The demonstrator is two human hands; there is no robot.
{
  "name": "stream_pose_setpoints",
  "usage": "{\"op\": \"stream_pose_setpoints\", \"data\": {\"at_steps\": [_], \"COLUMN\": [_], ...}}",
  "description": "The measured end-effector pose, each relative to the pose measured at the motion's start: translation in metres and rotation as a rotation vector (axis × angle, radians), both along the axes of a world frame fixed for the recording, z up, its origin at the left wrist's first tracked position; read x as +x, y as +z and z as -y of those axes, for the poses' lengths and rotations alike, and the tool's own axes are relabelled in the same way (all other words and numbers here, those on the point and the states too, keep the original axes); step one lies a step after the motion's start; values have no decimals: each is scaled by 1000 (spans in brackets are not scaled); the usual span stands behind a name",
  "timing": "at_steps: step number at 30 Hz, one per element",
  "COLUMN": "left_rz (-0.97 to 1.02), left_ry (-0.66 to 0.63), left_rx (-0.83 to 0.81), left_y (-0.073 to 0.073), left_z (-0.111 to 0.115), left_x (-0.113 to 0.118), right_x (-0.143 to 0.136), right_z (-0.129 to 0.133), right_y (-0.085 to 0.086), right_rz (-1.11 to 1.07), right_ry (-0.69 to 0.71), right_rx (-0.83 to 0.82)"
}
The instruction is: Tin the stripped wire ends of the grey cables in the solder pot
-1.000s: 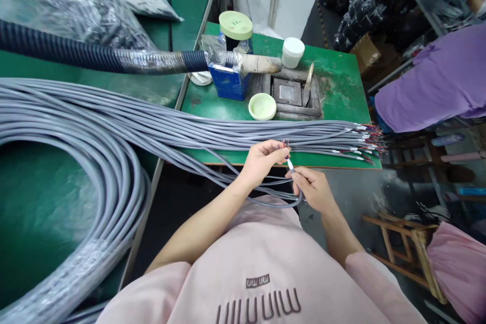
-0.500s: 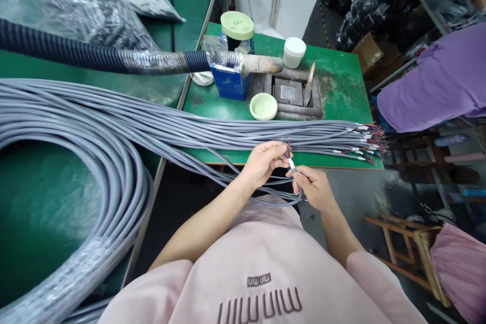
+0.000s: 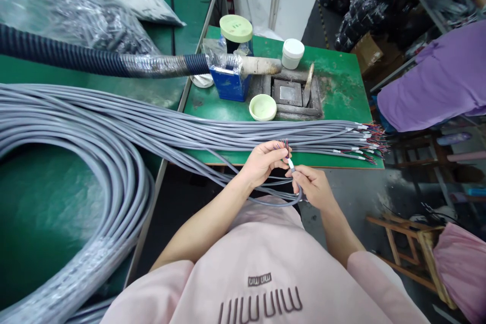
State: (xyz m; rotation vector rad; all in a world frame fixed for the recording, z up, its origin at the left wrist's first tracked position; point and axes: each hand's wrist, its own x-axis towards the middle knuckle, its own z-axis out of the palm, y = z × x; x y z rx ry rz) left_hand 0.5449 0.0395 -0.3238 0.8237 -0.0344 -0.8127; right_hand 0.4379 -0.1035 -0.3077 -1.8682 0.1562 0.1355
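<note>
The left hand [image 3: 264, 164] pinches the thin coloured wires [image 3: 287, 145] of 1 grey cable [image 3: 283, 205], while the right hand [image 3: 309, 185] grips that cable just below its white band [image 3: 291, 164], at the table's near edge. A loose pinch could let the fine wires splay, and too hard a pull could bend them. Beyond, a forearm's nudge might shift the cable bundle [image 3: 228, 133] lying along the table [image 3: 341, 76].
</note>
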Motion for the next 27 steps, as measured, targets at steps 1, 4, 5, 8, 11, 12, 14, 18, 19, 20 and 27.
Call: {"op": "stream_pose_setpoints", "data": {"at_steps": [1, 4, 5, 8, 11, 12, 14, 18, 19, 20, 27], "left_rz": [4, -1, -6, -22, -39, -47, -66, -94, -91, -83, -2], "left_ry": [15, 40, 42, 39, 38, 41, 58, 107, 130, 156, 191], "left_rx": [9, 26, 28, 24, 7, -3, -15, -27, -38, -51, -73], "left_y": [1, 1, 0, -2, -3, -3, -3, -3, -4, -4, -5], "left_z": [1, 2, 2, 2, 3, 3, 5, 9, 10, 11, 10], "left_x": [0, -1, -2, -1, -1, -2, -3, -7, -8, -9, -11], "right_x": [0, 0, 1, 1, 2, 2, 2, 2, 2, 3, 3], "right_z": [0, 0, 0, 1, 1, 1, 1, 0, -1, -1, -2], "right_y": [0, 0, -1, -1, -2, -2, -2, -2, -3, -3, -4], "right_rz": [1, 11, 14, 23, 24, 25, 30, 69, 78, 82, 66], "right_ry": [1, 4, 4, 3, 5, 5, 2, -26, -38, -49, -67], "right_rx": [3, 1, -2, -2, 8, 11, 21, 36, 40, 47, 74]}}
